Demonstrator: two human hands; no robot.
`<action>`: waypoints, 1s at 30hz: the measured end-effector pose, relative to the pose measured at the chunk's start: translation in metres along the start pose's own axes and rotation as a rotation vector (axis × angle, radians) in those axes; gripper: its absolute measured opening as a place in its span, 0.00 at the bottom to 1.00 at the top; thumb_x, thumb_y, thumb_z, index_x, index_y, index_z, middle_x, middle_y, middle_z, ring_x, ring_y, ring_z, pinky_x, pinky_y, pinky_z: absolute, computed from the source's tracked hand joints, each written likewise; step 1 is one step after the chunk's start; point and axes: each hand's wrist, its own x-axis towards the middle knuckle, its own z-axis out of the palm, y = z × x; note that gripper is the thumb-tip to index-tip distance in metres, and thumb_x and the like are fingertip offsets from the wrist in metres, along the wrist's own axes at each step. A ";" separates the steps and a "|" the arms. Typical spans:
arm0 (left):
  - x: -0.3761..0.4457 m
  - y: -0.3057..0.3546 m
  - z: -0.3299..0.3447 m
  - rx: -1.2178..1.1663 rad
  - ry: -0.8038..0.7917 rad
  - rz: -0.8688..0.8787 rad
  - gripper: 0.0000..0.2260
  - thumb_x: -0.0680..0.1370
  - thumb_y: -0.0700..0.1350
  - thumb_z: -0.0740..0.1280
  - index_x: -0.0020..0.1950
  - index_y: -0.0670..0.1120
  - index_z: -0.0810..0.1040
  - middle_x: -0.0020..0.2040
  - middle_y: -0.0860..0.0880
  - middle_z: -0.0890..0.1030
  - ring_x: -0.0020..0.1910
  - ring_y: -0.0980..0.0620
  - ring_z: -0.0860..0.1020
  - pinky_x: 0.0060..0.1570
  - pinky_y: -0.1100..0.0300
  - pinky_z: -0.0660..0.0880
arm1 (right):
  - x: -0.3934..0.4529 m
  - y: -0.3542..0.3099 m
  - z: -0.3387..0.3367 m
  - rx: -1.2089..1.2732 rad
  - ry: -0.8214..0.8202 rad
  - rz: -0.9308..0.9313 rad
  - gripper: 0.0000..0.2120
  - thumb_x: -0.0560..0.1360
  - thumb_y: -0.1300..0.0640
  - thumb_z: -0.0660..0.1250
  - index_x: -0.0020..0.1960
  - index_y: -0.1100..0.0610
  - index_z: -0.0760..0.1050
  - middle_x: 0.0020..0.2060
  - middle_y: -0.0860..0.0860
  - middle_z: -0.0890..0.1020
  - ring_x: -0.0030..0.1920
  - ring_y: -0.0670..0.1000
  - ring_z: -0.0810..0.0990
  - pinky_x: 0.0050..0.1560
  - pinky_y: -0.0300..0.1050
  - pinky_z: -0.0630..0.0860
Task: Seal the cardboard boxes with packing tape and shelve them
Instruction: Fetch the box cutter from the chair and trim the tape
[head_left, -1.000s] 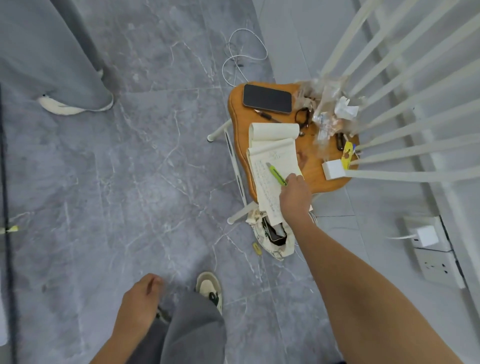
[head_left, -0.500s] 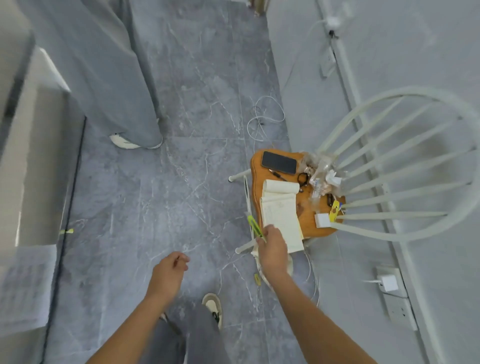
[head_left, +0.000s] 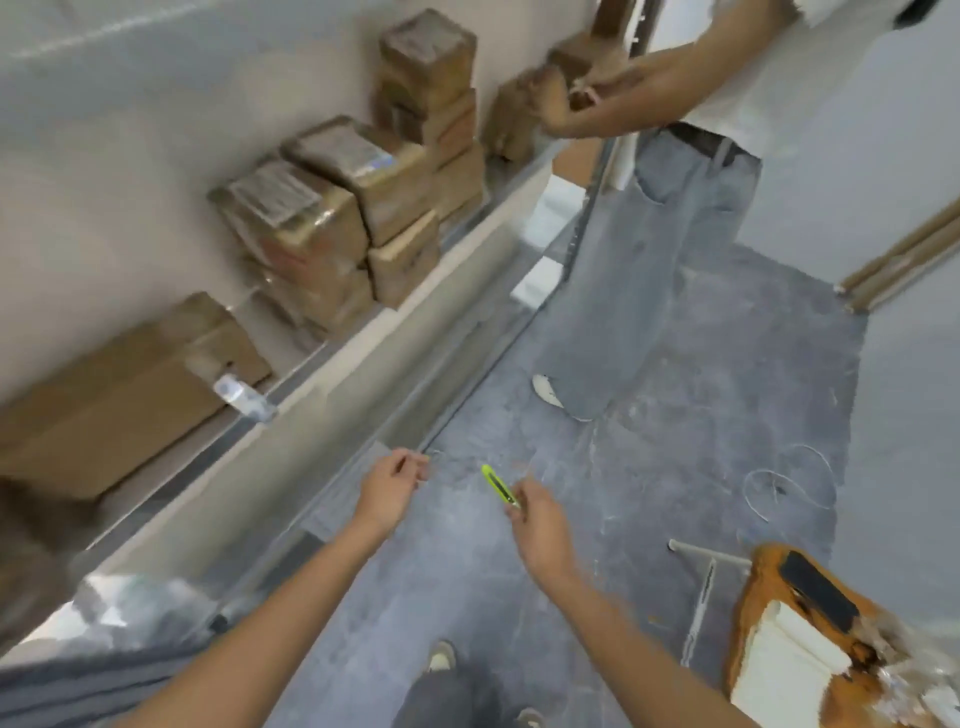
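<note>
My right hand (head_left: 535, 525) grips a yellow-green utility knife (head_left: 498, 484) that points up and to the left over the grey floor. A little to its left, my left hand (head_left: 390, 491) hangs with loosely curled fingers and holds nothing. On the long low shelf (head_left: 363, 338) along the left wall stand several taped cardboard boxes (head_left: 322, 218) in stacks, and a large flat brown box (head_left: 119, 395) lies nearer to me. The picture is blurred by motion.
Another person (head_left: 654, 234) in grey trousers stands at the far end of the shelf, hands at the boxes there. A wooden chair seat (head_left: 753, 587) with a phone (head_left: 818, 590) and a notepad (head_left: 784, 660) is at the lower right. A white cable (head_left: 779, 488) lies on the floor.
My right hand picked the knife off the notepad on the chair. My view swung left from the chair to the shelf of boxes, and my left hand rose in front of me.
</note>
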 end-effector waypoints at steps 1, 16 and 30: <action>0.003 0.004 -0.027 -0.023 0.071 0.009 0.14 0.80 0.37 0.60 0.38 0.49 0.76 0.35 0.50 0.78 0.37 0.49 0.76 0.45 0.58 0.75 | 0.010 -0.027 0.007 -0.009 -0.018 -0.057 0.05 0.74 0.65 0.67 0.50 0.61 0.75 0.45 0.58 0.80 0.48 0.60 0.78 0.46 0.49 0.69; 0.026 0.013 -0.177 -0.413 0.825 -0.221 0.17 0.77 0.47 0.69 0.59 0.40 0.70 0.50 0.43 0.78 0.56 0.41 0.77 0.58 0.52 0.71 | 0.097 -0.297 0.052 -0.308 -0.346 -0.839 0.07 0.76 0.64 0.65 0.52 0.59 0.70 0.47 0.57 0.79 0.48 0.60 0.77 0.44 0.53 0.73; 0.075 0.022 -0.187 -0.700 0.785 -0.369 0.22 0.74 0.55 0.72 0.63 0.49 0.69 0.58 0.43 0.81 0.51 0.43 0.82 0.54 0.50 0.79 | 0.145 -0.375 0.082 -0.560 -0.576 -1.292 0.19 0.83 0.52 0.57 0.72 0.55 0.66 0.63 0.59 0.71 0.60 0.63 0.75 0.54 0.55 0.75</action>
